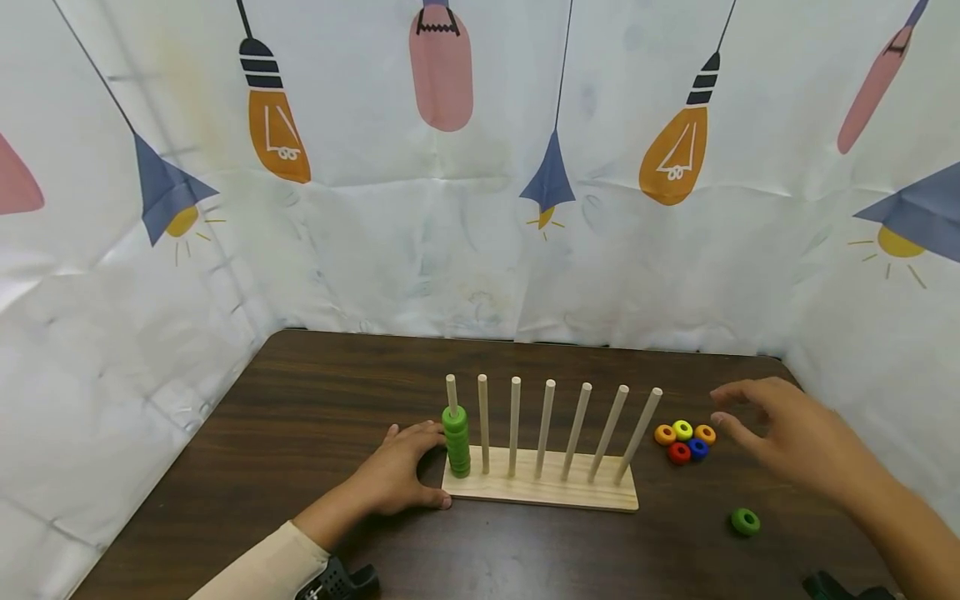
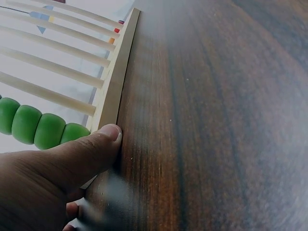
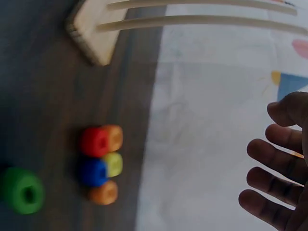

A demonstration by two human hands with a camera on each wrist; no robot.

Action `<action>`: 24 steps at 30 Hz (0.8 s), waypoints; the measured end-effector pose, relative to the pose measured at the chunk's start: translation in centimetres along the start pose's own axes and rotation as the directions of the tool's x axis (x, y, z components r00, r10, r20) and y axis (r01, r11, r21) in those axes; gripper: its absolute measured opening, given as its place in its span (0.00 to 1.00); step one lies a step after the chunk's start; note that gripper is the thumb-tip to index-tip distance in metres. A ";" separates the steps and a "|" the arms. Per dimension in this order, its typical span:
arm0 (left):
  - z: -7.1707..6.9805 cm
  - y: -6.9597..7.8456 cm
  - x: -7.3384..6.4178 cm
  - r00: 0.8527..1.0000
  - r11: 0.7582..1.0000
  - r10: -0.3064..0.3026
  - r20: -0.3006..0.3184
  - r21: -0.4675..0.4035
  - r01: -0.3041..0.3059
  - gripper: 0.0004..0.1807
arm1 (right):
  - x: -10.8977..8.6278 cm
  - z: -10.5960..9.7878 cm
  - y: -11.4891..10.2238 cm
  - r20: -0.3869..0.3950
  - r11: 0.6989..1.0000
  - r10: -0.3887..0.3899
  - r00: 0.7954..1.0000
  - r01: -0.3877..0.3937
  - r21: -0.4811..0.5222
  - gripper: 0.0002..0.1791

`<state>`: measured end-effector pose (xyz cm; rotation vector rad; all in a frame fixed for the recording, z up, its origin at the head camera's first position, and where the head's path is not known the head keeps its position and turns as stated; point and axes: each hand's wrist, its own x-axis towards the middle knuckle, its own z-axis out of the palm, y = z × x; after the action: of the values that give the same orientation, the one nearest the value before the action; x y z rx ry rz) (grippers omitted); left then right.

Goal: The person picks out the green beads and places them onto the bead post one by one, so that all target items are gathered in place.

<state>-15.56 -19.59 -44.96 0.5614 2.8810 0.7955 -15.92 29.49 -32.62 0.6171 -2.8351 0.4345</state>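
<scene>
A pale wooden peg rack (image 1: 540, 492) with several upright pegs stands on the table. Green beads (image 1: 456, 442) are stacked on its leftmost peg. At that end my left hand (image 1: 397, 475) holds the base, thumb at the front corner and fingers behind; the left wrist view shows the thumb (image 2: 103, 139) on the base's edge. My right hand (image 1: 795, 425) hovers to the right of a bead cluster, fingers apart and holding nothing. That cluster has a red bead (image 1: 678, 452), a blue bead (image 1: 698, 449), a yellow bead (image 1: 682, 430) and two orange beads (image 1: 664, 434).
A single green bead (image 1: 742, 530) lies nearer the front, right of the rack. The dark wood-grain table (image 1: 300, 400) meets a white printed sheet (image 1: 360, 250) along its back and sides.
</scene>
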 end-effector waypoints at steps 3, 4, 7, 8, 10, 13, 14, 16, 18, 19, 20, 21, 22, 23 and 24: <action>0.0 0.0 0.0 1.000 1.000 0.003 0.000 0.004 -0.003 0.43 | -1.5 1.2 1.2 0.035 0.999 0.051 0.998 -0.052 0.016 0.17; 0.0 0.1 0.0 1.000 1.000 0.002 0.001 0.007 -0.002 0.43 | -1.9 1.6 1.6 0.046 0.998 0.062 0.997 -0.063 0.025 0.17; 0.1 0.1 0.0 1.000 1.000 0.000 -0.002 0.009 0.000 0.43 | -3.3 2.7 2.5 0.086 0.992 0.113 0.990 -0.117 0.043 0.17; 0.1 0.1 0.0 1.000 1.000 -0.001 -0.002 0.008 0.001 0.43 | -3.7 3.0 2.8 0.095 0.990 0.123 0.988 -0.128 0.051 0.18; 0.1 0.1 0.0 1.000 1.000 0.001 -0.004 0.008 -0.001 0.43 | -4.4 3.7 3.3 0.113 0.987 0.148 0.982 -0.154 0.047 0.18; 0.1 0.0 0.0 1.000 1.000 0.008 -0.007 0.008 -0.008 0.43 | -5.5 4.6 3.9 0.145 0.981 0.187 0.972 -0.192 0.026 0.19; 0.1 -0.1 0.1 1.000 1.000 0.009 -0.006 0.009 -0.009 0.43 | -5.8 4.8 4.2 0.159 0.979 0.196 0.968 -0.202 0.025 0.19; 0.2 -0.1 0.1 1.000 1.000 0.012 -0.007 0.011 -0.012 0.43 | -6.5 5.4 4.7 0.165 0.978 0.205 0.965 -0.210 0.010 0.20; 0.2 -0.2 0.1 1.000 1.000 0.014 -0.006 0.012 -0.013 0.44 | -7.2 6.0 5.1 0.154 0.979 0.197 0.968 -0.201 0.014 0.20; 0.2 -0.2 0.1 1.000 1.000 0.013 -0.005 0.011 -0.013 0.44 | -7.6 6.3 5.2 0.156 0.979 0.196 0.968 -0.201 0.018 0.20; 0.1 -0.1 0.1 1.000 1.000 0.012 -0.005 0.011 -0.012 0.44 | -7.9 6.5 5.4 0.164 0.979 0.193 0.967 -0.201 0.032 0.21; 0.2 -0.1 0.1 1.000 1.000 0.011 -0.005 0.011 -0.011 0.44 | -8.2 6.7 5.5 0.173 0.978 0.195 0.965 -0.204 0.038 0.21; 0.1 -0.1 0.1 1.000 1.000 0.009 -0.005 0.012 -0.009 0.44 | -8.4 6.9 5.6 0.182 0.977 0.199 0.963 -0.210 0.041 0.22; 0.1 -0.1 0.1 1.000 1.000 0.009 -0.005 0.012 -0.009 0.44 | -8.5 7.1 5.7 0.200 0.975 0.207 0.958 -0.220 0.042 0.22; 0.1 0.0 0.1 1.000 1.000 0.007 -0.005 0.013 -0.007 0.44 | -8.6 7.3 5.8 0.220 0.972 0.218 0.951 -0.232 0.041 0.22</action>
<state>-15.62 -19.54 -45.09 0.5722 2.8925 0.7815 -11.73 35.36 -43.05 0.3710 -3.1248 0.5318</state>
